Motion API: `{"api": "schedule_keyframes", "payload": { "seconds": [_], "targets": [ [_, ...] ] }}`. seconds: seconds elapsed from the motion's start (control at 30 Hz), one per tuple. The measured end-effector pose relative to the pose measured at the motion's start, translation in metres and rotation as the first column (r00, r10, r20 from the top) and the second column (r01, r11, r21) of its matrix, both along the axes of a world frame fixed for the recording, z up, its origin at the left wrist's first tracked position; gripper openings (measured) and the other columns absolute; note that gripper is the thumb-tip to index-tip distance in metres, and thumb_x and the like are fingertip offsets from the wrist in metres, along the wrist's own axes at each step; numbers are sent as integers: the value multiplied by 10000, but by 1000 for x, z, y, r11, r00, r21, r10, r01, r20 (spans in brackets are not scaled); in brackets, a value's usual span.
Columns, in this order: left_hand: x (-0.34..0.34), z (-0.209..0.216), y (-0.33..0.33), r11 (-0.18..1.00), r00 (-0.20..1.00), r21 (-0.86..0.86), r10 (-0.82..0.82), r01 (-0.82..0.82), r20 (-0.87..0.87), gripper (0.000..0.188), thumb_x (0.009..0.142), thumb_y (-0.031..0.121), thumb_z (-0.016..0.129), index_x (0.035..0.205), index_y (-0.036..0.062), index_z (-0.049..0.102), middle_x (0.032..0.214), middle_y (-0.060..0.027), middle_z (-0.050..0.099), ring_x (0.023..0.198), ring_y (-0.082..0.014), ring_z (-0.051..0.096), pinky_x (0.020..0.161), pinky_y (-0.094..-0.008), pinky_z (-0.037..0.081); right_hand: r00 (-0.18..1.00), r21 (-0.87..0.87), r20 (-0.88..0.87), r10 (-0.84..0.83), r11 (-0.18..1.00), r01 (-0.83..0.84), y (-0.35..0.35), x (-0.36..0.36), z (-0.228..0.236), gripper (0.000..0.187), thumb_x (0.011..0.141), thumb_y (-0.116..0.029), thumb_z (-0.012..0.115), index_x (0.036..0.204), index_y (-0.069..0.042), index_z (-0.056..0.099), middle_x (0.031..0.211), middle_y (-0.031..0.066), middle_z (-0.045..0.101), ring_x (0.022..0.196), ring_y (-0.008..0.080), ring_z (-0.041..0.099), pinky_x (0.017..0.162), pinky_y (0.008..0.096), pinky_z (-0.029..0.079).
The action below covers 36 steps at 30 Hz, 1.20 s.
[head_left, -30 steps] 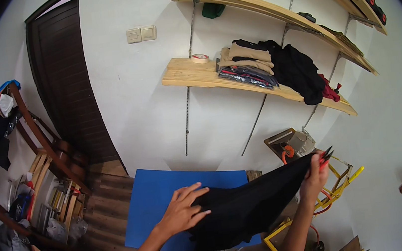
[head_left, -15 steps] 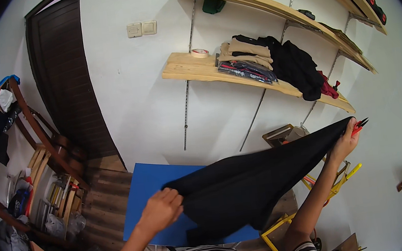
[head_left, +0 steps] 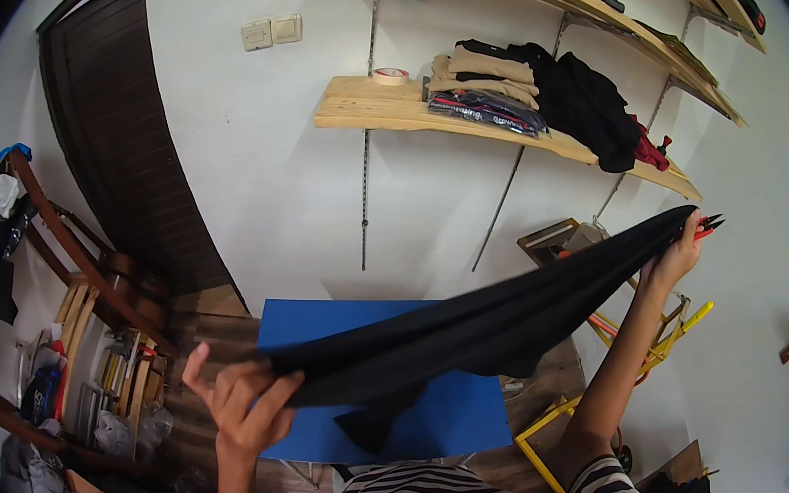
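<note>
Surface [head_left: 465, 415] of blue colour stands below the black cloth [head_left: 445, 339], on which your left hand [head_left: 248, 402] and right hand [head_left: 677, 259] are clamped; beyond, a wooden shelf [head_left: 362, 105] carries folded clothes [head_left: 493, 82].

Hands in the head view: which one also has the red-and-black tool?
The right hand: the tool sticks out of its grip beside the raised end of the black cloth. The left hand, at the cloth's other end, shows none.
</note>
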<state>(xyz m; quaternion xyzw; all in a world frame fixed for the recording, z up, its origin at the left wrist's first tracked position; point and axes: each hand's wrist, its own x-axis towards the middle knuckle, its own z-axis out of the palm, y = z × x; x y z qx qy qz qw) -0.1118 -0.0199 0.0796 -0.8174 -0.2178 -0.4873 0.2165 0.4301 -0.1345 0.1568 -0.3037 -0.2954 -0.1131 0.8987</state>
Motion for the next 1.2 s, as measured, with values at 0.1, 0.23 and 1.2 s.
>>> {"api": "schedule_keyframes", "payload": {
  "seconds": [0.1,0.23,1.2],
  "targets": [
    [-8,21,-21,992,991,-4,-126,125,-54,299,739,392,743,747,113,634,667,26,505,556,-138,506,779,-352,342,1000,-39,-1,-2,999,2,4,12,-3,191,944,-241,575,871,-65,571,770,-9,601,663,74,567,616,229,478],
    [-10,41,-8,981,974,-67,-191,184,-119,296,695,308,781,721,100,573,734,-16,559,599,-160,523,578,-292,392,1000,-68,-18,-20,997,19,10,18,-11,181,941,-237,580,848,-83,565,749,-16,589,642,72,555,597,230,469],
    [53,-160,37,27,805,-846,-325,532,496,365,919,316,575,1096,-2,599,1046,-114,609,971,-224,591,855,-336,457,740,-891,-34,672,315,-326,31,-284,-153,221,889,-220,657,939,-11,605,677,53,565,682,48,505,647,227,445]
  ]
}}
